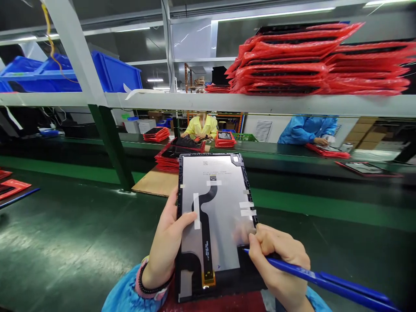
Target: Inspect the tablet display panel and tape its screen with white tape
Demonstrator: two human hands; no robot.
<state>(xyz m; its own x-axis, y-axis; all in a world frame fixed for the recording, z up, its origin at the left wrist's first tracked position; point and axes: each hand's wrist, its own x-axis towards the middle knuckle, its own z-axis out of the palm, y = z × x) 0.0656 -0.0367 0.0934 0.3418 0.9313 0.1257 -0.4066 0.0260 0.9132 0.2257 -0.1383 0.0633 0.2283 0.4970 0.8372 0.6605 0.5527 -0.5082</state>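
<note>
A tablet screen panel, its silver back facing me, is tilted up in front of me. Its back carries a black flex cable and pieces of whitish tape. My left hand grips the panel's left edge, thumb lying on the back beside the tape. In my right hand is a blue pen, its tip pointing left near the panel's lower right part. The right fingers are at the panel's right edge; whether they also grip it I cannot tell. Under the panel shows a red surface.
Red-wrapped panels are stacked on the overhead shelf, with blue bins at left. Another red stack stands by a cardboard sheet on the green bench. Two people work opposite, in yellow and blue.
</note>
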